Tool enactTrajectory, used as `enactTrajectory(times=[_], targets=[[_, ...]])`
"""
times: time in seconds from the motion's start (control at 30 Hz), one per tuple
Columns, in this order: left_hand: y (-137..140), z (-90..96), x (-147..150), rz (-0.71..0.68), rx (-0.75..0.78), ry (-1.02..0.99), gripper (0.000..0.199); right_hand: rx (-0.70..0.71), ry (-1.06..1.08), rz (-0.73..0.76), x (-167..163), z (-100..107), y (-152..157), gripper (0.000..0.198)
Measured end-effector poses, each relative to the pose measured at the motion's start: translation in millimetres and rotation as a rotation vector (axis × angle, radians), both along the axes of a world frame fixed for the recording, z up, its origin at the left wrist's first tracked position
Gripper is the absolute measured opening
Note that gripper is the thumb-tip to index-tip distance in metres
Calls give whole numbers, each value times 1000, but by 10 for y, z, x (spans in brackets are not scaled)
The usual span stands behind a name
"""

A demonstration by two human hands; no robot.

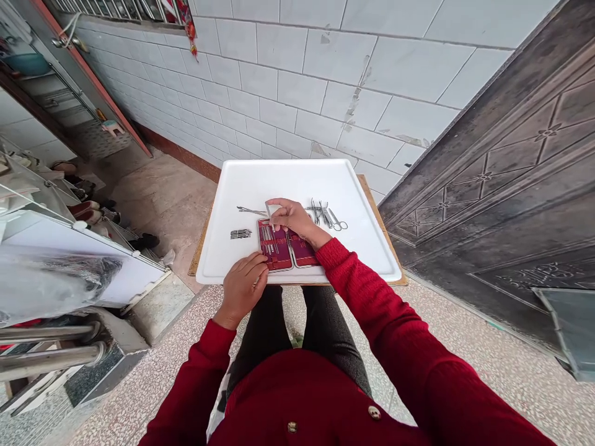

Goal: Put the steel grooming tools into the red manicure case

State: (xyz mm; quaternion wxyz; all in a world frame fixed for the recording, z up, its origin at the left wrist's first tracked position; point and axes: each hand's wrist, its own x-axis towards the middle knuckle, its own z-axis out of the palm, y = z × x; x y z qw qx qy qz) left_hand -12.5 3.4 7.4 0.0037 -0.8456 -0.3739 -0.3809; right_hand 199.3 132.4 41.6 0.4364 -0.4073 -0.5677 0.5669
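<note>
Steadying an open red manicure case (288, 246) at centre frame on a white tray (372, 248): left hand (242, 286) laid flat against the case's near left corner, fingers close together, seemingly to stop sliding. Right hand (289, 218) curled at the case's far edge, fingertips pinching a small pale flat piece (272, 209), identity unclear, held just above the left half with its slotted tools. Loose on the tray: slim metal tool (251, 211) left of the right hand, nail clipper (240, 233) lower left, cluster of scissors and small implements (328, 215) to the right, spread apart for easy picking. Tray resting on a wooden tabletop (201, 248). Tiled wall (325, 68) behind.
</note>
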Motion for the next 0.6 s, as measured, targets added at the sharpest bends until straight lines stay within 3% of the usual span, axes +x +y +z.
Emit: enactTrajectory(times=[0.3,0.47,0.6], targets=[[-8,19,12,16,-18,-9,15,-3,100,2,-19,16,-29,56],[-10,28,9,17,-34,-23,15,-107,220,8,-38,43,-72,60],[-6,137,9,14,-75,-73,15,-191,310,51,-30,81,-99,68]])
